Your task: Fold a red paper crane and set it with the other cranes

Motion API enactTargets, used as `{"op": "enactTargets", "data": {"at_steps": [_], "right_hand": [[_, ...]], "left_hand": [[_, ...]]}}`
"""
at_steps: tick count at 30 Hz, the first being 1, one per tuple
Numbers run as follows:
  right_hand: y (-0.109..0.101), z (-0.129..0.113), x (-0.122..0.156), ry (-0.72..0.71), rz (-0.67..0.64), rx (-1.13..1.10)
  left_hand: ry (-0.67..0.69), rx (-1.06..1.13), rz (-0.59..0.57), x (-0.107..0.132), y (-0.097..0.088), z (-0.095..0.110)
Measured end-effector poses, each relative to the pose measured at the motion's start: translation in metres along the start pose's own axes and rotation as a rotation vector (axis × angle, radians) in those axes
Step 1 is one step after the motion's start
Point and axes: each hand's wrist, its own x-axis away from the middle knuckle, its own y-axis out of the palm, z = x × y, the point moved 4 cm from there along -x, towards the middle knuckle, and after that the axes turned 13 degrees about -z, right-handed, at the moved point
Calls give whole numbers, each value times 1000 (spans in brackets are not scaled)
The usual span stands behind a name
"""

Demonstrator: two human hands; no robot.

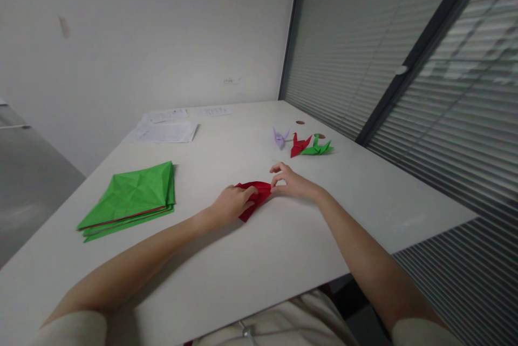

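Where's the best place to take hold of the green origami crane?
Probably its pointed right end, pinched from the right: on the green origami crane that slim point sticks out free, while the left end meets or overlaps the red origami crane.

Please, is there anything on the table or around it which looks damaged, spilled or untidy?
Nothing looks spilled. The paper stack is uneven: lower sheets stick out at its near edge. On the wall, upper left, a grey mark breaks the white. The red paper shows no visible tear.
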Motion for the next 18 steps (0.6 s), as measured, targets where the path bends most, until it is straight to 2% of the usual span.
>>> {"op": "enactTargets", "data": {"at_steps": [4,18], "right_hand": [[-2,3,0,4,8,-55],[-5,16,0,-22,-16,-175]], "left_hand": [[36,-4,6,1,1,0],[20,22,-34,1,2,-2]]}}
